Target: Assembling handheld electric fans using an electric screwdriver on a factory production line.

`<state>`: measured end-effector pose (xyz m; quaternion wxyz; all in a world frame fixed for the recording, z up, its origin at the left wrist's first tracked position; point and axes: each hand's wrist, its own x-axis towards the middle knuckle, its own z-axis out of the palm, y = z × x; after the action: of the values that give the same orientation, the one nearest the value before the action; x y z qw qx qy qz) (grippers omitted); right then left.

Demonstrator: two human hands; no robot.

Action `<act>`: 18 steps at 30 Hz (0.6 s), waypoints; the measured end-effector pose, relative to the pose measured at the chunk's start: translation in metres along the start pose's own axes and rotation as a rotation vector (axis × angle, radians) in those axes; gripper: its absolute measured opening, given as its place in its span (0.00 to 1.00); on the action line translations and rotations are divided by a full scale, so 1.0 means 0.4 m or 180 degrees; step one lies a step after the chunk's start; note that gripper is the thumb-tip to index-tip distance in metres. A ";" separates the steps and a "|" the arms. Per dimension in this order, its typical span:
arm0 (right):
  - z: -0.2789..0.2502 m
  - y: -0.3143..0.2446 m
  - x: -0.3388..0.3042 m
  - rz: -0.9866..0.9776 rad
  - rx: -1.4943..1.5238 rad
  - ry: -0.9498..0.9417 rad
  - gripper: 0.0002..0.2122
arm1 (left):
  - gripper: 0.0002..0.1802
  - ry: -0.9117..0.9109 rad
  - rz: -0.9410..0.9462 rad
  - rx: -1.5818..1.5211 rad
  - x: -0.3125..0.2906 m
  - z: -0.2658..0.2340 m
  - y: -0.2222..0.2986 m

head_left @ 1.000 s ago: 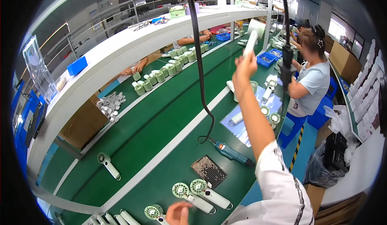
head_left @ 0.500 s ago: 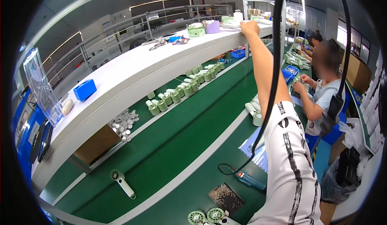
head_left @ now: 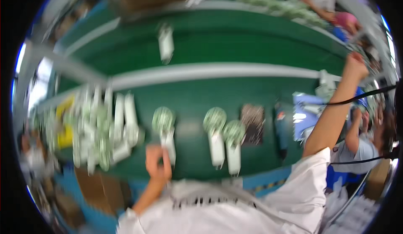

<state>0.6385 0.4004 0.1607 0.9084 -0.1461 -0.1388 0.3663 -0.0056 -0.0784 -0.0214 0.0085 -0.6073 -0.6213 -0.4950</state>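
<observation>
Blurred: your left hand (head_left: 158, 162), thumb and fingers apart, overlaps the handheld fan (head_left: 164, 120) on the counter (head_left: 189, 150), contact unclear. Cannot tell your right hand's (head_left: 356, 67) state. Bare strip separates fan from paired fans (head_left: 216, 144).

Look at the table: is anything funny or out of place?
Maybe one white-handled device: it lies alone beyond the pale rail, apart from similar devices on the near side. I see no spill; blur hides any small damage.
</observation>
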 end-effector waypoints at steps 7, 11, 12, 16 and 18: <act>-0.119 -0.062 -1.093 -0.0806 -0.0617 -0.0747 0.05 | 0.30 -0.0318 -0.0756 0.0192 0.037 0.003 -0.054; -0.254 -0.091 -1.481 0.0232 -0.2531 -0.1626 0.08 | 0.44 -0.0933 -0.1062 0.0009 0.045 0.052 -0.054; -0.309 -0.110 -1.519 0.0248 -0.3295 -0.2173 0.07 | 0.44 -0.0905 -0.0875 0.0049 0.050 0.073 -0.062; -0.380 -0.154 -1.521 0.0120 -0.4051 -0.2304 0.08 | 0.43 -0.1242 -0.0848 0.0098 0.049 0.072 -0.031; -0.378 -0.151 -1.486 0.0486 -0.3979 -0.1330 0.09 | 0.42 -0.1546 -0.0938 -0.0026 0.057 0.090 0.004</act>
<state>0.3187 -0.0857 -0.0424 0.5781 -0.5810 -0.4876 0.3008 0.0108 -0.0393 -0.0251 -0.2150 -0.6113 -0.6848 -0.3334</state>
